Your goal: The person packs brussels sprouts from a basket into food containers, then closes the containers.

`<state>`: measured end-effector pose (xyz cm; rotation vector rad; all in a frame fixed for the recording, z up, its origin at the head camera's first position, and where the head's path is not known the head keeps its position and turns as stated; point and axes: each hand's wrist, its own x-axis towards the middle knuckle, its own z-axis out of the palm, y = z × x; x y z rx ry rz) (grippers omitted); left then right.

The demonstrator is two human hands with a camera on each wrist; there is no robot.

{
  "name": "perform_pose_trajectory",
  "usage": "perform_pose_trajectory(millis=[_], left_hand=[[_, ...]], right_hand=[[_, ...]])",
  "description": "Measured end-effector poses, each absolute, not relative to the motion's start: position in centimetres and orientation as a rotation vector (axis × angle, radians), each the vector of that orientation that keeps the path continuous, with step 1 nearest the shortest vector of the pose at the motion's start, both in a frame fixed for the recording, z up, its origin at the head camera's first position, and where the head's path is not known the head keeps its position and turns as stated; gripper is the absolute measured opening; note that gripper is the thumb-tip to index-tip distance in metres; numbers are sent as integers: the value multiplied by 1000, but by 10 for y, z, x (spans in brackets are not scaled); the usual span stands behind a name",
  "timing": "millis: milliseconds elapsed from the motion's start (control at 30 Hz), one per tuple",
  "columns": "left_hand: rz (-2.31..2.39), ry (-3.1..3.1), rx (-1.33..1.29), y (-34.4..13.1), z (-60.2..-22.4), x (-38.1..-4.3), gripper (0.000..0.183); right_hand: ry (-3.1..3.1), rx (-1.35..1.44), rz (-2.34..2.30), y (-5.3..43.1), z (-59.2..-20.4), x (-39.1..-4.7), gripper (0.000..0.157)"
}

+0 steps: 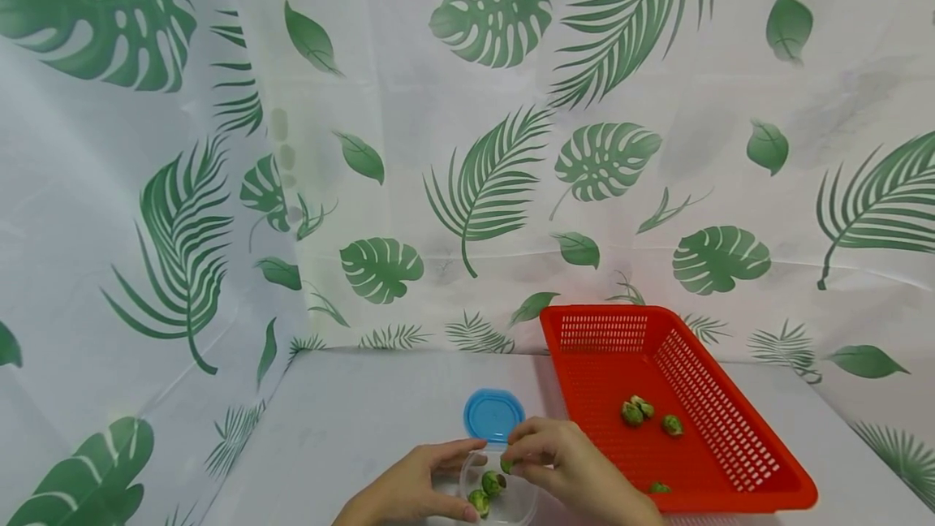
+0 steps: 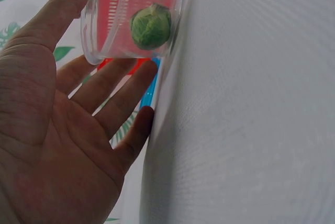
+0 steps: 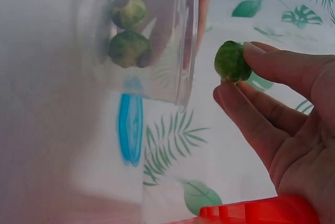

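Between thumb and fingertips, my right hand point(image 1: 566, 461) pinches a green Brussels sprout point(image 3: 232, 63), just above and beside the open rim of a clear plastic tub point(image 1: 520, 502). Inside the tub lie two more Brussels sprouts, one sprout point(image 1: 493, 483) near its middle and another sprout point(image 1: 479, 502) nearer the left side. My left hand point(image 1: 412, 484) holds the tub from the left, thumb on the near side and fingers along the far side. The left wrist view shows one sprout point(image 2: 151, 26) through the tub's wall.
A blue lid point(image 1: 494, 415) lies on the white table point(image 1: 351, 412) just behind the tub. To the right stands a red perforated basket point(image 1: 606, 461) with several Brussels sprouts point(image 1: 672, 425) in it. A leaf-patterned sheet point(image 1: 497, 291) hangs behind and at the left.
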<state>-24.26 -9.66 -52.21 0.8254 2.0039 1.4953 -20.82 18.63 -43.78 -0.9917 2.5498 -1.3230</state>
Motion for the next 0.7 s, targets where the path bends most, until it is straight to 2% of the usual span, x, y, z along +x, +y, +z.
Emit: perform_pose_trajectory(millis=[700], left_hand=[[1494,2003,831,-97,-523,-243,74]], right_hand=[[2582,-849,-1020,168,-445,-207,16]])
